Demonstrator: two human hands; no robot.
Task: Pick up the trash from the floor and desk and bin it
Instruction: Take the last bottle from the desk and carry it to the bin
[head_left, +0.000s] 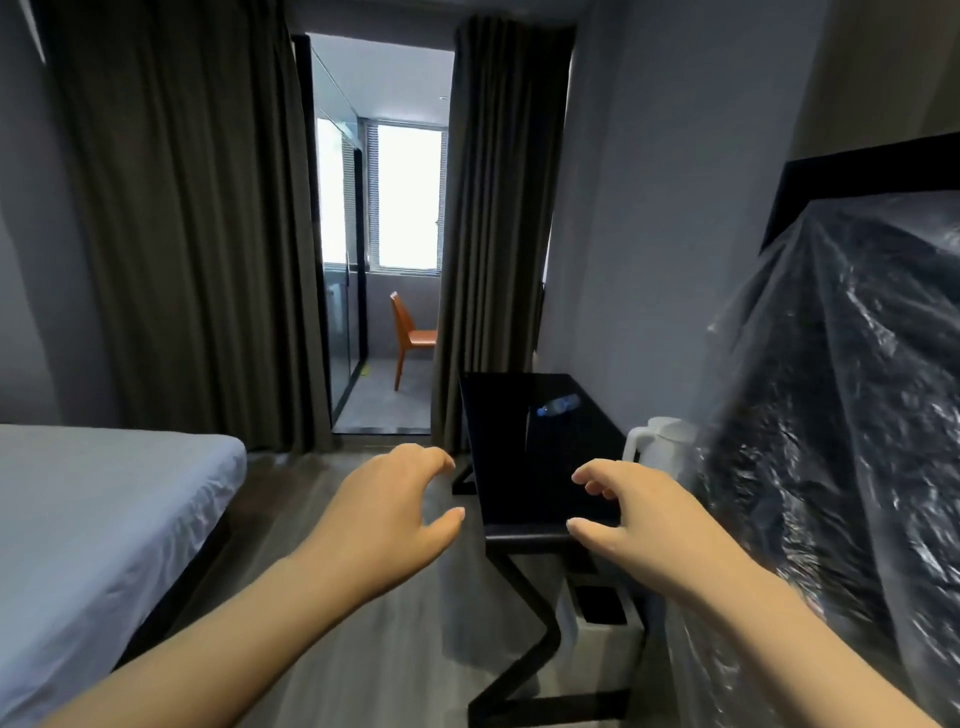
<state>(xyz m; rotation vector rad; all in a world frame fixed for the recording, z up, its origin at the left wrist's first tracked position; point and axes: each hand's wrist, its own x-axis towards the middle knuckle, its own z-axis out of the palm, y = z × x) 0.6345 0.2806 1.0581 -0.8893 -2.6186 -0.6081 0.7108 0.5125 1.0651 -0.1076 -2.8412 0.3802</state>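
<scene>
Head view: both hands reach forward with nothing in them, fingers loosely curled and thumbs spread wide. The left hand (395, 509) hangs over the floor just off the black desk's (514, 421) near left corner. The right hand (628, 514) is over the desk's near edge; whether it touches is unclear. A clear plastic bottle (558, 405) with a blue cap lies on its side near the desk's far edge, well apart from both hands. A white kettle (660, 447) stands at the right edge. A white bin (626, 642) sits beneath the desk.
</scene>
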